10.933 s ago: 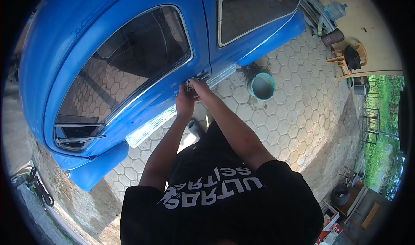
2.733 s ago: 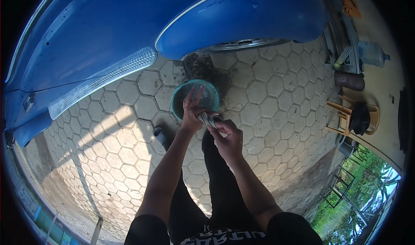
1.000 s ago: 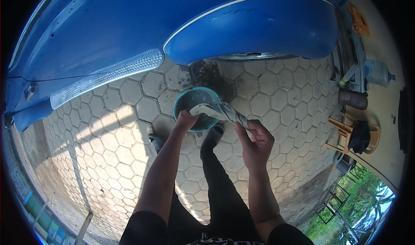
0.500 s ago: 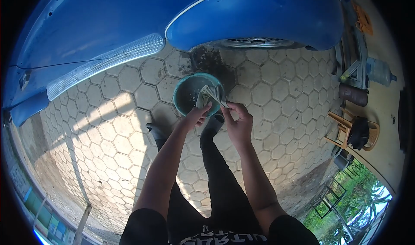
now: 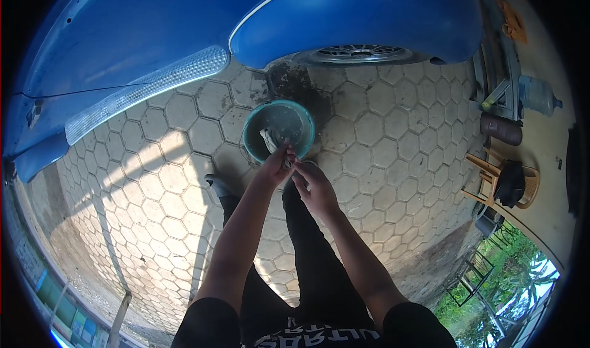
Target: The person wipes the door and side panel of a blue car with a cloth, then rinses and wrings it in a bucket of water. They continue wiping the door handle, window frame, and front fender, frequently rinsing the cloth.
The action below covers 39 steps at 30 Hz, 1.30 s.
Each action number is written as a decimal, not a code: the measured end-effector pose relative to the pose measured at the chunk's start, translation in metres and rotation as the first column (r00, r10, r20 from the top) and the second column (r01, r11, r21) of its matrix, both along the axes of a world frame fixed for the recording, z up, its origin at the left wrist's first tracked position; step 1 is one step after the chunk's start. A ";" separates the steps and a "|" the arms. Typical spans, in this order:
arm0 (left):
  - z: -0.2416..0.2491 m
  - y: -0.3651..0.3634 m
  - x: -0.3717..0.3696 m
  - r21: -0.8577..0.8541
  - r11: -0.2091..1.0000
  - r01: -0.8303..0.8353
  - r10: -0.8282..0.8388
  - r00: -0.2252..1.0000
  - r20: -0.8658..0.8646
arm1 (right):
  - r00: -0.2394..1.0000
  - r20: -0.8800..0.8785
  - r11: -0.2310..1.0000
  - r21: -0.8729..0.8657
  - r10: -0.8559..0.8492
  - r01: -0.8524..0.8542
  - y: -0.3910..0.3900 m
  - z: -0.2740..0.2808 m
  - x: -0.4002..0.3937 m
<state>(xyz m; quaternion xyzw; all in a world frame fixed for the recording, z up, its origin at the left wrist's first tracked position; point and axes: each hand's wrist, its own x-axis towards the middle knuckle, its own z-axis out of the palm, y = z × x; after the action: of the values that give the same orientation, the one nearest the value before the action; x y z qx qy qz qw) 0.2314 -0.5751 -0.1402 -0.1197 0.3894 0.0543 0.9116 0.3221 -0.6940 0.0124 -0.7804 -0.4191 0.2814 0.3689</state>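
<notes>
I look down at a teal bucket (image 5: 305,122) standing on hexagonal paving beside a blue car (image 5: 153,35). A wet grey rag (image 5: 270,142) hangs over the bucket's near side, partly inside it. My left hand (image 5: 275,165) grips the rag's lower end at the bucket's near rim. My right hand (image 5: 312,187) is just beside it, fingers curled loosely, touching or almost touching the rag's end; I cannot tell which. My black trousers and a shoe (image 5: 216,186) show below.
The car's blue fender (image 5: 356,16) arches over a wheel (image 5: 359,54), with a ribbed running board (image 5: 147,93) to the left. At the right stand a wooden stool (image 5: 501,182), a water jug (image 5: 536,96) and a brown cylinder (image 5: 503,129). Wet stain on paving behind the bucket.
The rag, stretched between both hands a second ago, has dropped toward the bucket. My hands came together at the near rim, and my right hand has loosened off the rag.
</notes>
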 end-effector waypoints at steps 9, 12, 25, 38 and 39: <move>-0.006 0.025 0.019 -0.001 0.977 0.213 -0.199 0.908 -0.369 | 0.961 -0.154 0.974 -0.033 -0.228 0.225 -0.025 0.014 0.020; -0.003 0.023 0.025 -0.002 0.962 0.273 -0.251 0.881 -0.402 | 0.937 -0.224 0.963 -0.079 -0.268 0.257 -0.031 0.014 0.021; 0.061 0.030 0.001 0.608 -0.463 0.645 -0.090 0.648 -0.756 | 0.227 -0.852 0.878 -0.432 -0.472 0.206 -0.017 -0.061 0.038; 0.112 0.108 0.008 0.057 -0.989 -0.138 -0.145 0.797 -0.586 | -0.449 -0.892 0.935 0.205 0.056 -0.290 0.035 -0.089 0.052; 0.108 0.111 0.005 0.067 -0.988 -0.137 -0.148 0.756 -0.638 | -0.364 -0.931 0.915 0.157 0.012 -0.372 0.034 -0.088 0.055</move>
<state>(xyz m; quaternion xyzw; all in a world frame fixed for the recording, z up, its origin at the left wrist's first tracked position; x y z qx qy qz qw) 0.2367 -0.4638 -0.0324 0.9819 -0.0761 0.0454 0.1676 0.3769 -0.6604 -0.0760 -0.1725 -0.0379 0.8964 0.4065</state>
